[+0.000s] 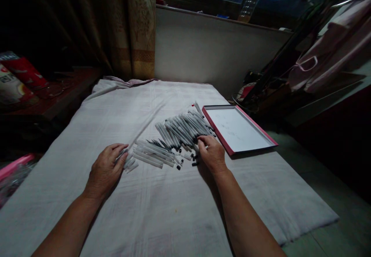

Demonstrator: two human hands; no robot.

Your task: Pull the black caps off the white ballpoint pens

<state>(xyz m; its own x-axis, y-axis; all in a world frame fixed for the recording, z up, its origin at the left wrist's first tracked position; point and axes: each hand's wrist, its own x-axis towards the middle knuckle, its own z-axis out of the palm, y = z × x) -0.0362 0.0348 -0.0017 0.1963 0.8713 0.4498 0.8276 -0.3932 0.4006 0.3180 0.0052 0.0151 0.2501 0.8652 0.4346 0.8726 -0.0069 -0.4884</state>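
Note:
A heap of clear pens (pixel 184 127) with black ends lies in the middle of the cloth. My right hand (pixel 213 152) is closed in a pinch at the near right edge of this heap, on the black end of a pen. To the left, my left hand (pixel 106 168) curls its fingers and thumb around a pale, short pen part, mostly hidden. Similar short pale pieces (pixel 131 165) rest beside its fingertips. Between the hands lie clear pen barrels (pixel 153 154), thin dark refills (pixel 159 145) and several small black plugs (pixel 194 164).
A shallow red-edged box lid (pixel 252 129), white inside, sits right of the pens. White cloth (pixel 162 218) covers the table. A dark side table (pixel 58 98) with red packages (pixel 26 71) stands left; a curtain (pixel 142 29) and wall are behind. Clothes (pixel 333 52) hang at right.

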